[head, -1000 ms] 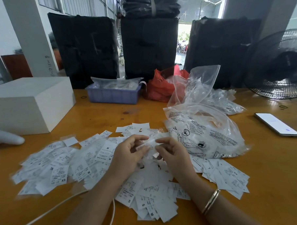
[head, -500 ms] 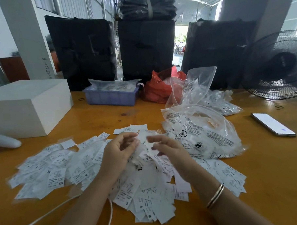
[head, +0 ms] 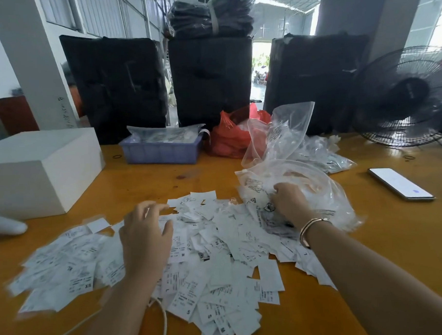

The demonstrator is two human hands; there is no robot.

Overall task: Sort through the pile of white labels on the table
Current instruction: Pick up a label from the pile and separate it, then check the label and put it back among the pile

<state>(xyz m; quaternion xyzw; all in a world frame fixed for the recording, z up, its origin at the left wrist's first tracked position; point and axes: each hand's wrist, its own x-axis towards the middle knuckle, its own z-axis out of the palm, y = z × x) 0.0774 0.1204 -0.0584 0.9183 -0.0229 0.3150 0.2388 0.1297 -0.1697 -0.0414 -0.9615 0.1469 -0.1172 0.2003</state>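
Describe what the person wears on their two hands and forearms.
Both forearms are bare, with no sleeves and no gloves in view. The right hand has a thin metallic bangle at the wrist, which looks like two slim bands. The left hand and its wrist carry nothing visible.

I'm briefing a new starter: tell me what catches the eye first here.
A wide pile of white labels covers the near wooden table, with the left hand over it. The right hand is on a clear printed plastic bag; black bundles stand behind.
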